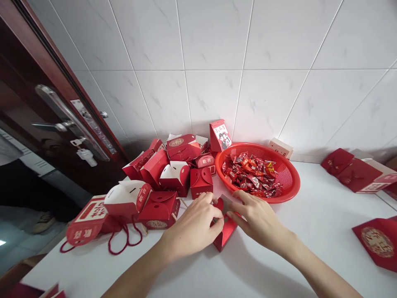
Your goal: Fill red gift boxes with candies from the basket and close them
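A small red box (226,232) stands on the white table, its upper flaps between my two hands. My left hand (196,221) is at the box's left side, fingers curled against a flap, with the fingertips partly hidden. From the right, my right hand (259,217) touches the opposite flap with its fingers apart, thumb and fingertips at the box's top edge. Just behind the box sits a red plastic basket (290,176) holding many wrapped candies (252,174).
Several red and white gift boxes (159,209) crowd the table's left side, some with cord handles. More red boxes (361,171) lie at the right. A tiled wall (214,82) rises behind, and a dark door (58,124) with keys is at the left. A person's shoe (44,222) shows below.
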Available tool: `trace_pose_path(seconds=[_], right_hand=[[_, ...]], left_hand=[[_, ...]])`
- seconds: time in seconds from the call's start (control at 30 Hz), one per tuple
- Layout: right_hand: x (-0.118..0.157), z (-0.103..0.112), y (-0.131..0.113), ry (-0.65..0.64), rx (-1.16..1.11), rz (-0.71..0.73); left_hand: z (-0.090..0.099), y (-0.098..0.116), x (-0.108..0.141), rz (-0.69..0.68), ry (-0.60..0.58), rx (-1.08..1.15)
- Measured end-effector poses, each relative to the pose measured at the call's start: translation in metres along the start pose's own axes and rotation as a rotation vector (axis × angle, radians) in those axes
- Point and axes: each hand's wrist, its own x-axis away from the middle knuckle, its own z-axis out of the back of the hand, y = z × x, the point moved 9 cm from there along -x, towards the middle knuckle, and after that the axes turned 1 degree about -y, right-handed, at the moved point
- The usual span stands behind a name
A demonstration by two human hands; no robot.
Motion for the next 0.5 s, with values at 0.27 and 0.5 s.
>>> trace_pose_path(seconds=[0.27, 0.5], right_hand=[[0.003, -0.020, 0.009, -0.106, -0.224, -0.227], [0.003, -0.020, 0.003, -0.109, -0.436, -0.159]], left_hand=[[-0.013, -0.002, 0.001, 0.032, -0.131, -0.090], [-0.009, -0.020, 0.002, 0.151, -0.114, 0.009]])
